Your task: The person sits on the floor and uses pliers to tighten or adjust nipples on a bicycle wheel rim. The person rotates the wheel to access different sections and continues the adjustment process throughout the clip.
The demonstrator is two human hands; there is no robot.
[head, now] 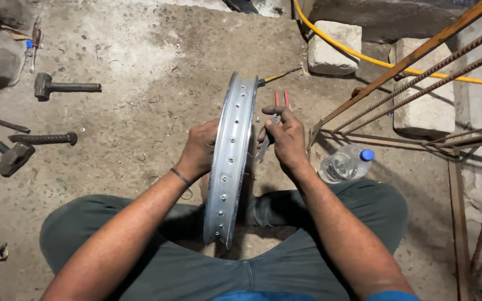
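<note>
A silver metal wheel rim (231, 156) with rows of spoke holes stands on edge between my knees, seen edge-on. My left hand (199, 149) grips its left side, fingers wrapped behind the rim wall. My right hand (285, 136) is just right of the rim, closed around pliers (276, 114) with red handles sticking up past my fingers; the jaws point down toward the rim. A thin band sits on my left wrist.
Hammers (57, 87) and a ribbed steel rod (43, 138) lie on the dirt floor at left. A plastic water bottle (344, 163) with a blue cap lies at right by a rusty rebar frame (419, 78). Stone blocks (335, 45) and a yellow hose (364, 56) sit behind.
</note>
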